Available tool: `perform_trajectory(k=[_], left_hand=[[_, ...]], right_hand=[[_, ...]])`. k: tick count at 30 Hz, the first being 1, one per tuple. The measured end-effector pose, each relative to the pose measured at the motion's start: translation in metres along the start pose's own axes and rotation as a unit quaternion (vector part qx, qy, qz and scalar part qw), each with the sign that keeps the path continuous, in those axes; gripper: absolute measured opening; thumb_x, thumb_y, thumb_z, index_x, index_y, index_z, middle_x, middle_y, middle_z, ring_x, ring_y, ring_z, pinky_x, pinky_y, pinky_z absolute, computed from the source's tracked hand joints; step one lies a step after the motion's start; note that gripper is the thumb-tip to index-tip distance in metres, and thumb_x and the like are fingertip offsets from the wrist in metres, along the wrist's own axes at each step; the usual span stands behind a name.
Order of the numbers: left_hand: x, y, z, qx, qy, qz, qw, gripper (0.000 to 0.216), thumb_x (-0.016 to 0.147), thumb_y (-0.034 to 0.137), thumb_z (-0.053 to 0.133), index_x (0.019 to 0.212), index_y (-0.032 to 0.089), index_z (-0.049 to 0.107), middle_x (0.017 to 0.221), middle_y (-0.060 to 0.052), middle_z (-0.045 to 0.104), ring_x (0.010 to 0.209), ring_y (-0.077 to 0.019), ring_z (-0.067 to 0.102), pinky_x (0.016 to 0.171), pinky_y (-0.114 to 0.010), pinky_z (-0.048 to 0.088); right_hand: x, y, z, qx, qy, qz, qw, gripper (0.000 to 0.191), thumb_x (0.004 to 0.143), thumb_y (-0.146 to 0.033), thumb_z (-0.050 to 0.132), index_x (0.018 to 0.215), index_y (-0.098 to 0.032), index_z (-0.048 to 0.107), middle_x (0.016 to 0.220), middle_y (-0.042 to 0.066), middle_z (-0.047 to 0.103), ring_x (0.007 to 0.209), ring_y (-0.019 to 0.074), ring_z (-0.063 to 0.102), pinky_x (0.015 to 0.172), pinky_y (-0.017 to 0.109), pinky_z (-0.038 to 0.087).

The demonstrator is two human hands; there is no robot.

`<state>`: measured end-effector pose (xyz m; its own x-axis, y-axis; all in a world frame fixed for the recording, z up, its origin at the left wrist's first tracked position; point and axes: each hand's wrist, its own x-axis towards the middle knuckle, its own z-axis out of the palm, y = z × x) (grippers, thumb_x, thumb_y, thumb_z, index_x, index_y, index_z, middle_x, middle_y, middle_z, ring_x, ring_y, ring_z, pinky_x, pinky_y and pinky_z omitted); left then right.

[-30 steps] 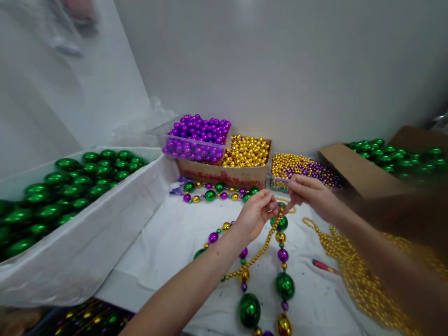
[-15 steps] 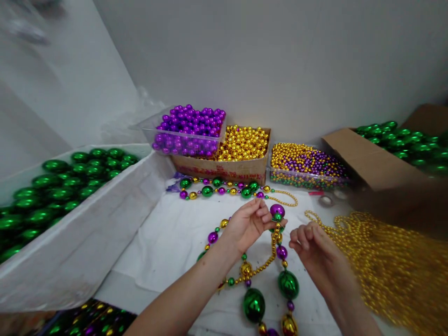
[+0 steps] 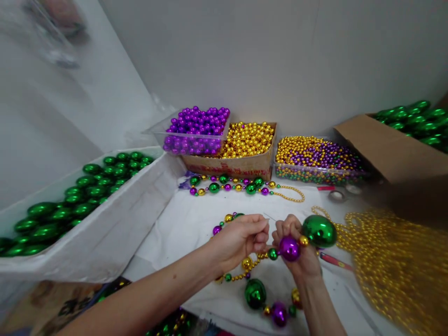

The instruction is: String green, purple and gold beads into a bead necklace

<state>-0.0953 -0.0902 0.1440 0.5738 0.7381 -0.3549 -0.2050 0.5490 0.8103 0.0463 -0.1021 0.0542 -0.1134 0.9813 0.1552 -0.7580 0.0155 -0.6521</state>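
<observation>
My left hand (image 3: pixel 247 240) is closed in a pinch near the middle of the cloth. At its fingertips shows a thin, pale sliver, too fine to name. Close beside it, my right hand (image 3: pixel 297 254) has its fingers curled on a bead strand. Over the back of that hand lie a large green bead (image 3: pixel 319 231), a small gold bead and a purple bead (image 3: pixel 290 248). The strand loops down to another green bead (image 3: pixel 255 294) on the white cloth (image 3: pixel 164 233). A fine gold bead chain (image 3: pixel 257 263) runs under the hands. Fingertips of the right hand are partly hidden.
A finished-looking bead strand (image 3: pixel 227 187) lies behind the hands. Further back are a tub of purple beads (image 3: pixel 198 130), a carton (image 3: pixel 227 167) of gold beads and a tub of small mixed beads (image 3: pixel 315 156). A white bin (image 3: pixel 140 210) stands left; gold chains (image 3: pixel 392 266) are heaped right.
My right hand has moved left and up close to my left hand, and part of the bead strand now lies over it. The view has shifted slightly, showing a red tool at right.
</observation>
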Motion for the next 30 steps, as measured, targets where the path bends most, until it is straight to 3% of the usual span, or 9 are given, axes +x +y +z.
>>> perform_trajectory(k=[4,7,10,18,23,25,27,28,30], left_hand=[[0.008,-0.011,-0.009,0.131,0.073,-0.029,0.988,0.024,0.074,0.031,0.062,0.065,0.014,0.048,0.055,0.005,0.046,0.043,-0.0033,0.032,0.047,-0.020,0.024],[0.016,-0.019,-0.012,0.253,0.060,-0.063,0.964,0.019,0.071,0.028,0.058,0.061,0.015,0.049,0.051,0.005,0.046,0.042,-0.0046,0.034,0.044,-0.020,0.019],[0.018,-0.018,-0.009,0.316,0.039,-0.068,0.945,0.015,0.071,0.027,0.056,0.064,0.015,0.051,0.052,0.006,0.047,0.045,-0.0064,0.040,0.046,-0.020,0.027],[0.019,-0.014,-0.012,0.322,-0.005,-0.072,0.944,0.016,0.068,0.029,0.062,0.072,0.014,0.057,0.057,0.004,0.053,0.052,-0.0085,0.048,0.046,-0.019,0.032],[0.024,-0.025,-0.023,0.273,-0.096,-0.093,0.953,0.016,0.068,0.028,0.066,0.072,0.014,0.057,0.063,0.003,0.055,0.054,-0.0088,0.050,0.050,-0.021,0.037],[0.024,-0.024,-0.025,0.278,-0.091,-0.072,0.954,0.019,0.071,0.031,0.064,0.072,0.015,0.055,0.062,0.004,0.053,0.051,-0.0086,0.049,0.050,-0.022,0.039],[0.023,-0.017,-0.027,0.348,-0.074,-0.003,0.935,0.019,0.079,0.033,0.058,0.074,0.015,0.054,0.062,0.003,0.053,0.053,-0.0090,0.049,0.053,-0.023,0.039],[0.022,-0.012,-0.029,0.409,-0.071,0.052,0.908,0.019,0.083,0.032,0.055,0.074,0.015,0.055,0.064,0.002,0.054,0.056,-0.0095,0.050,0.056,-0.023,0.040],[0.020,-0.002,-0.033,0.537,-0.082,0.176,0.821,0.020,0.089,0.028,0.047,0.076,0.015,0.056,0.070,0.000,0.056,0.065,-0.0110,0.050,0.063,-0.025,0.040]], right_hand=[[-0.002,-0.006,-0.002,-0.077,-0.094,-0.035,0.992,0.023,0.084,-0.038,0.061,0.068,-0.022,0.057,0.058,-0.003,0.037,0.053,0.0125,0.032,0.051,0.026,0.025],[-0.006,-0.004,-0.003,-0.086,-0.089,-0.050,0.991,0.022,0.084,-0.036,0.063,0.068,-0.021,0.060,0.056,-0.004,0.038,0.054,0.0120,0.033,0.053,0.027,0.026],[-0.009,-0.004,-0.002,-0.085,-0.069,-0.065,0.992,0.023,0.086,-0.035,0.060,0.068,-0.021,0.058,0.057,-0.004,0.038,0.053,0.0115,0.031,0.052,0.027,0.025],[-0.021,-0.003,-0.001,-0.074,-0.031,-0.078,0.994,0.023,0.087,-0.037,0.060,0.070,-0.021,0.058,0.062,-0.003,0.040,0.058,0.0122,0.036,0.053,0.027,0.027],[-0.020,0.002,-0.006,-0.042,-0.011,-0.061,0.997,0.024,0.086,-0.038,0.061,0.068,-0.022,0.056,0.065,-0.002,0.044,0.065,0.0137,0.044,0.062,0.028,0.036],[-0.020,0.009,-0.013,-0.040,0.039,-0.059,0.997,0.026,0.083,-0.043,0.062,0.068,-0.023,0.054,0.073,-0.001,0.050,0.076,0.0158,0.050,0.069,0.029,0.041],[-0.029,0.019,-0.023,-0.098,0.102,-0.043,0.989,0.023,0.082,-0.046,0.062,0.072,-0.025,0.057,0.089,0.000,0.058,0.086,0.0178,0.054,0.074,0.031,0.044],[-0.038,0.023,-0.027,-0.150,0.120,-0.020,0.981,0.020,0.082,-0.046,0.062,0.077,-0.026,0.060,0.097,0.001,0.060,0.088,0.0185,0.055,0.074,0.031,0.045],[-0.065,0.028,-0.031,-0.251,0.114,0.034,0.961,0.017,0.082,-0.040,0.062,0.089,-0.025,0.067,0.097,0.005,0.064,0.081,0.0196,0.059,0.074,0.032,0.047]])
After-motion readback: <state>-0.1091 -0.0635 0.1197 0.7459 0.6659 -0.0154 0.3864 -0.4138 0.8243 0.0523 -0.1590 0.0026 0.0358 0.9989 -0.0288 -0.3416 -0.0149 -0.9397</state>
